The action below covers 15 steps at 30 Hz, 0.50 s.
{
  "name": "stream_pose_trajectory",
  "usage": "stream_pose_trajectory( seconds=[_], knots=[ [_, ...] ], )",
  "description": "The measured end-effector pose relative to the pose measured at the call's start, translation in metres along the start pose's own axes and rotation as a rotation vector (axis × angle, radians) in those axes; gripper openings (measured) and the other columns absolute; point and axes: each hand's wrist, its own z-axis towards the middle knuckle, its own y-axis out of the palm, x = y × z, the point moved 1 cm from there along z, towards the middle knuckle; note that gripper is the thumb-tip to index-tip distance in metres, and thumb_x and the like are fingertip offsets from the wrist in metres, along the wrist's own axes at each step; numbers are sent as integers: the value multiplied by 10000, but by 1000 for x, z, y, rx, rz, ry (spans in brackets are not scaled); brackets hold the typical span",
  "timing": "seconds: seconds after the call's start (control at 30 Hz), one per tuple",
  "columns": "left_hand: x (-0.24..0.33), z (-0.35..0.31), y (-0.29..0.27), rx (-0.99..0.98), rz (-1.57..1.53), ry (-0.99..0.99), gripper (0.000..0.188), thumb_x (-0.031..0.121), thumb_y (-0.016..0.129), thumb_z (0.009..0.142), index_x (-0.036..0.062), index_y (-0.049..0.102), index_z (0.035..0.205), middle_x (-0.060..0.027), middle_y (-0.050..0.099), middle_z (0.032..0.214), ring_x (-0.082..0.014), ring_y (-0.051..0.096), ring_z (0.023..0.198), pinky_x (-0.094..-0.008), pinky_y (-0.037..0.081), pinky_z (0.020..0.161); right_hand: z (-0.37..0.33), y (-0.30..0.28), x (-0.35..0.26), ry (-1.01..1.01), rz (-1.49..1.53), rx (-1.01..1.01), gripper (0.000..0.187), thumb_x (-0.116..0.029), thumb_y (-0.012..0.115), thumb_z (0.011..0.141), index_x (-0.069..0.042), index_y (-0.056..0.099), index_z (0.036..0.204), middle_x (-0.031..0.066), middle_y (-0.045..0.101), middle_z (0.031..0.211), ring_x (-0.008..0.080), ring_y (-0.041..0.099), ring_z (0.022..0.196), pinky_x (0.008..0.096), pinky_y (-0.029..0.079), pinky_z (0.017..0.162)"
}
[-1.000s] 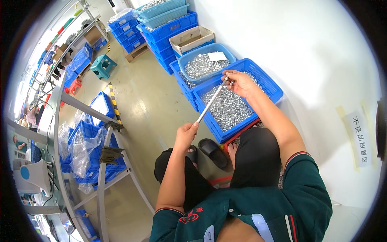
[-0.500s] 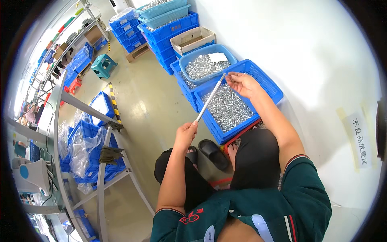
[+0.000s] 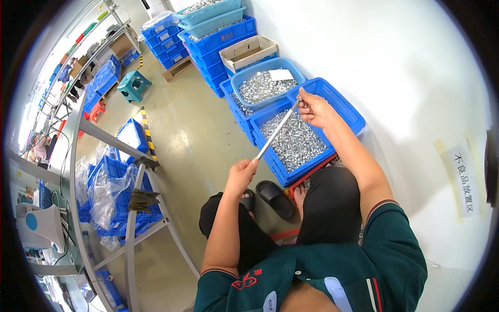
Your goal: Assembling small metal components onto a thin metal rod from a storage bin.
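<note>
A slim silver rod (image 3: 277, 131) slants up and away over a blue crate. My left hand (image 3: 241, 176) is closed around its near end. At the rod's far tip, the fingers of my right hand (image 3: 315, 109) are pinched together. Something small seems to sit between them, but its kind is hidden by the fingers. Below both hands, the blue crate (image 3: 268, 162) holds a heap of small shiny metal parts (image 3: 299, 143), like nuts or short sleeves. Tucked under my right hand is a blue mesh basket (image 3: 347, 108).
A light-blue tub (image 3: 237, 78) of metal parts with a white card stands beyond, before an open box (image 3: 228, 56) and stacked blue crates (image 3: 209, 61). A metal-framed table (image 3: 112, 136) runs along the left. Black slippers (image 3: 275, 199) lie by my feet; a white wall rises at right.
My right hand has shifted slightly right and its fingers have closed in at the rod's tip. The rod and my left hand have moved a little to the right.
</note>
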Motion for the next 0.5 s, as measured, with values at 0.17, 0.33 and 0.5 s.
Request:
stream_pose_trajectory(
  seconds=[0.17, 0.33, 0.5],
  knots=[
    [-3, 1, 1, 8, 5, 60, 353, 357, 529, 859, 100, 451, 630, 75, 330, 496, -19, 243, 406, -207, 161, 360, 0, 0, -3, -65, -136, -56, 236, -263, 622, 819, -55, 518, 777, -8, 439, 621, 41, 344, 462, 173, 235, 353],
    [-2, 1, 1, 17, 10, 84, 353, 349, 526, 862, 98, 450, 625, 75, 330, 492, -19, 242, 401, -207, 163, 359, -4, 5, -4, -107, -304, -89, 212, -227, 627, 816, -43, 527, 785, -12, 440, 621, 35, 335, 462, 175, 227, 358],
    [-6, 4, 0, 74, 23, 113, 351, 347, 522, 864, 97, 452, 628, 77, 328, 491, -20, 241, 395, -206, 167, 357, -5, 24, 12, 23, -378, -131, 199, -214, 620, 821, -38, 527, 816, -20, 429, 622, 35, 324, 484, 184, 221, 380]
  ],
)
